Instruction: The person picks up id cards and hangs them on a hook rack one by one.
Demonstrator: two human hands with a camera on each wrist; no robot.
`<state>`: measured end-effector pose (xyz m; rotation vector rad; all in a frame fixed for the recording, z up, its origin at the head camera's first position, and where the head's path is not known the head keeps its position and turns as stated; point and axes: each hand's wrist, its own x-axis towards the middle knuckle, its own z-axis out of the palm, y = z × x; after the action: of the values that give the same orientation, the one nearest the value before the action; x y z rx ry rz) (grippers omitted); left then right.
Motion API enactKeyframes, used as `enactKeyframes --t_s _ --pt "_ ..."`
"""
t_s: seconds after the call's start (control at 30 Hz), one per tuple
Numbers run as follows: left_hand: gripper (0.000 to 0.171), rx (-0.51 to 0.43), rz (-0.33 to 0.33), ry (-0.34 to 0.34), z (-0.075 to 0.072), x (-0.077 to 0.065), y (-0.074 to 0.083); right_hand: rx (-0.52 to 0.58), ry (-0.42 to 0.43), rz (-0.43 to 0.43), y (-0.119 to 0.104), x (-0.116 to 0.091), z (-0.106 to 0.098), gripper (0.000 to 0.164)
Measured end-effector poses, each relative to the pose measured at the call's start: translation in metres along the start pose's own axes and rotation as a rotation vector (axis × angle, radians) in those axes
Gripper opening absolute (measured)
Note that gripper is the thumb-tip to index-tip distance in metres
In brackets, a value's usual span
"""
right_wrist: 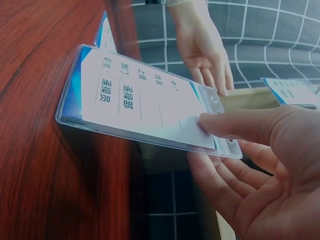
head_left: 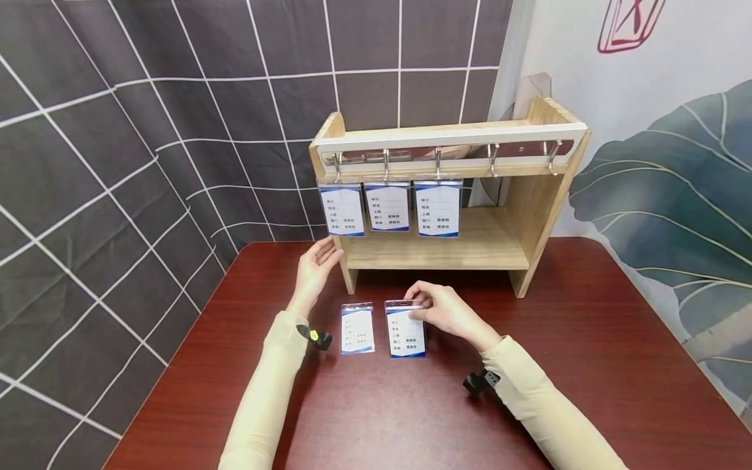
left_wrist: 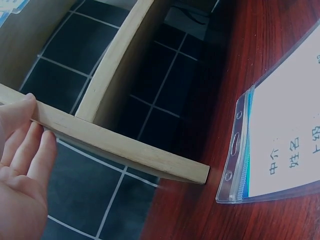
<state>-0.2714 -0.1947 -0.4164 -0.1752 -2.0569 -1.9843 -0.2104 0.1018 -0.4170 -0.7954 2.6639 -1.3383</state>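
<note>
My right hand (head_left: 449,310) pinches a clear plastic badge holder (head_left: 405,336) by its slotted top end, thumb on the printed face and fingers beneath. In the right wrist view the held badge holder (right_wrist: 130,100) is tilted, raised off the table at its slotted end. To its left a second badge holder (head_left: 357,333) lies face up. My left hand (head_left: 314,267) lightly holds the left side panel of a small wooden rack (head_left: 540,202). Its thumb lies over the panel's front edge (left_wrist: 130,140), and its fingers touch the outer side.
Three badge holders (head_left: 437,215) hang from the left, second and middle hooks of the rack's white hook rail (head_left: 364,145). Two more hooks (head_left: 495,160) on the right carry nothing. The rack stands at the back of the dark red table (head_left: 388,418), before a gridded grey cloth (head_left: 235,111).
</note>
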Motion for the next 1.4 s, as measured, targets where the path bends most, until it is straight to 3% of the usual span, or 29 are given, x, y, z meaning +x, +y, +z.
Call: enactKeyframes --t_s 0.3,0.57,0.97,1.2,1.4 --pt "0.051 0.036 -0.015 0.014 -0.003 -0.003 -0.002 0.063 -0.019 -0.047 -0.001 -0.003 -0.002 0.017" --pt "0.051 0.040 -0.006 0.011 -0.002 -0.003 -0.002 0.065 0.011 -0.089 -0.013 -0.004 -0.019 0.014" --pt "0.051 0.034 0.005 0.006 -0.002 -0.002 -0.001 0.044 0.040 -0.131 -0.059 0.001 -0.061 0.013" --pt "0.052 0.020 -0.016 -0.008 -0.002 -0.001 0.000 0.017 0.123 -0.201 -0.088 0.004 -0.086 0.013" --pt "0.050 0.028 -0.030 -0.018 0.001 -0.007 0.016 0.013 0.170 -0.268 -0.105 0.006 -0.101 0.014"
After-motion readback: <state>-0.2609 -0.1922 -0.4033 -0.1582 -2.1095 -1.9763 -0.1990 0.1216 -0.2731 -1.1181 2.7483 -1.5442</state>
